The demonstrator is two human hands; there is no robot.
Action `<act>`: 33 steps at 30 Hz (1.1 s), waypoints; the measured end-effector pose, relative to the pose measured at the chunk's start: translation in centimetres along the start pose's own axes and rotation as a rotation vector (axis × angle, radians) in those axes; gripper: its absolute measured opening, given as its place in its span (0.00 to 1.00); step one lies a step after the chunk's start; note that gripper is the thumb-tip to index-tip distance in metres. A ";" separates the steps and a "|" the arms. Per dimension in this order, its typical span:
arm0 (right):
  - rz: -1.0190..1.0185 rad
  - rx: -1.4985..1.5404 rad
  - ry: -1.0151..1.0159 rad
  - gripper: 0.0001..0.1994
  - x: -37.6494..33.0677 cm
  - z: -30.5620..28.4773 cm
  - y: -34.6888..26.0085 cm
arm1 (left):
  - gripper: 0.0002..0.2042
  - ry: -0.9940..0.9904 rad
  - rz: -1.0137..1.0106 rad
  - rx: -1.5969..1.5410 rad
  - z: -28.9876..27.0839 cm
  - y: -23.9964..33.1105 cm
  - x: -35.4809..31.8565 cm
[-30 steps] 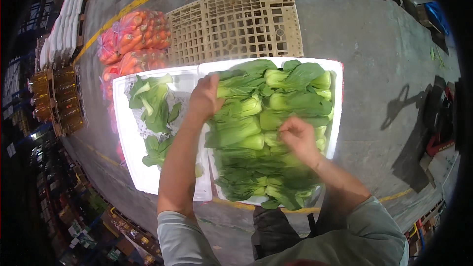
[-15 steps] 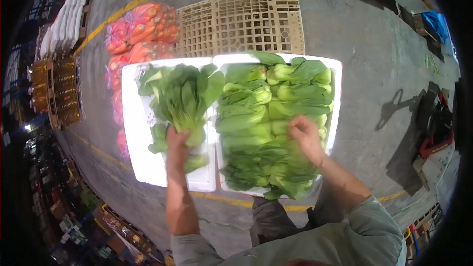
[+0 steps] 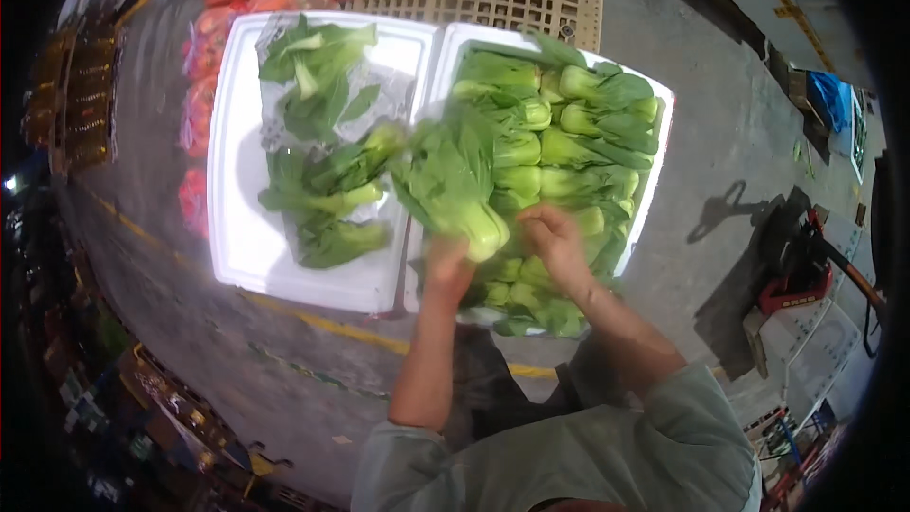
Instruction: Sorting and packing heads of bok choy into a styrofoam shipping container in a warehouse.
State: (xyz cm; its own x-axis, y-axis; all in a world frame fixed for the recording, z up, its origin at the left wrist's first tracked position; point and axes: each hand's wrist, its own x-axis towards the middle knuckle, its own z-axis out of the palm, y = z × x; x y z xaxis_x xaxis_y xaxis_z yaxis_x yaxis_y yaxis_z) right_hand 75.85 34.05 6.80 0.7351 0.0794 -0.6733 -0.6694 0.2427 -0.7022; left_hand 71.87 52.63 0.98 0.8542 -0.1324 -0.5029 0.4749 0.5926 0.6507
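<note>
Bok choy sits gripped at its white base in your left hand, leaves pointing far-left; your right hand, fingers curled, touches the base.

Bok choy head: pale green stalk base, broad dark green leaves, lying tilted with base pointing toward person and leaves fanning up-left, sitting over seam between two white foam boxes. Right foam box: filling with bok choy heads packed in tight rows, pale stalks and green leaves alternating. Left foam box: holding loose bok choy scattered over clear plastic liner, several heads lying at mixed angles, much white floor showing.
</note>
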 end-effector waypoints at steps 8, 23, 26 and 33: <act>-0.111 -0.149 0.020 0.09 -0.4 1.9 2.8 | 0.27 -0.082 0.045 0.367 -1.3 -0.1 -0.3; -0.349 -0.671 -0.078 0.19 -0.3 4.2 2.1 | 0.35 0.078 0.120 -0.270 0.8 -1.2 -1.5; -0.453 -0.685 -0.013 0.15 0.5 6.5 2.5 | 0.31 0.241 0.189 -0.576 1.6 0.1 -1.6; -0.102 -0.076 -0.072 0.08 1.7 12.7 2.3 | 0.31 0.178 0.473 -0.994 -2.1 6.2 -3.0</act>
State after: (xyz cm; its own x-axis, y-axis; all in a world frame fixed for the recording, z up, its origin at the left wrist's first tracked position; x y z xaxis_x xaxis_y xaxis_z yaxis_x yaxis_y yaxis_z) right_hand 76.90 46.98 6.97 0.8036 0.1275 -0.5814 -0.5952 0.1796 -0.7833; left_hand 71.84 58.40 5.32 0.8236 0.3435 -0.4514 -0.3392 0.9361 0.0935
